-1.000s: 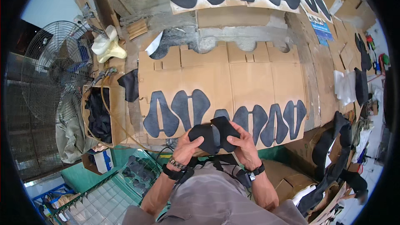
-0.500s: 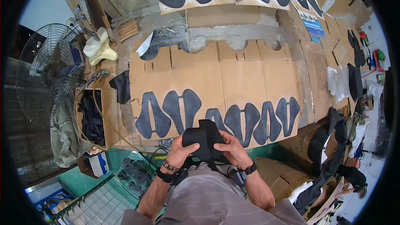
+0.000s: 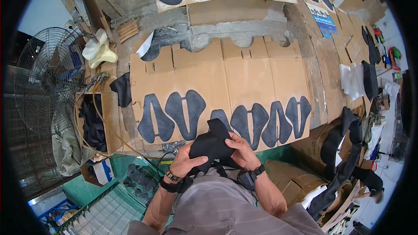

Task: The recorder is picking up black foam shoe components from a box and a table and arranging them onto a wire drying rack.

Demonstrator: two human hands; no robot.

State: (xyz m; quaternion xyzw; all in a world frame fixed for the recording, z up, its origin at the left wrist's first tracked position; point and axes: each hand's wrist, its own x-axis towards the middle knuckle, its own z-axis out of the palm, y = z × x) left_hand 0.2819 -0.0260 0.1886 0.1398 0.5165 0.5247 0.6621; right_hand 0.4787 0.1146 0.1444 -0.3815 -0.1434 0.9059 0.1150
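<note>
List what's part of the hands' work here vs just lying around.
In hand:
left hand
right hand
black fabric piece, gripped by both
cardboard sheet with black stencil outlines

Lying about:
standing fan
box of black pieces
white moulded forms
black straps

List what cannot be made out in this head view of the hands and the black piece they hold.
- Black piece: its lower part and full outline, covered by the left hand and right hand.
- Cardboard sheet: the black outline behind the piece is partly hidden by it.
- Box at left: its dark contents are too small to identify.
- Fan: cut off by the fisheye rim.
</note>
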